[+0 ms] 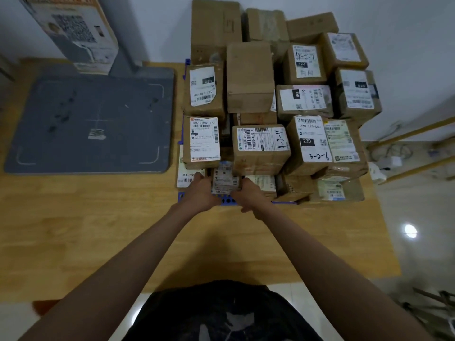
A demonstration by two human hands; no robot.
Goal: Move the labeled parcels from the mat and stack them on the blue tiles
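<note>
both hands gripping a small labeled parcel (225,178) at the near edge of the stack: left hand (200,191) curling on its left side, right hand (247,195) on its right, fingertips probably tucked under, view blurred. arms reaching straight forward. parcel sitting on the blue tiles (227,201); grey mat (93,124) lying left.

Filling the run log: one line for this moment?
phase: placing | left hand and right hand: grip small parcel | place: blue tiles, front edge | mat: no parcels
</note>
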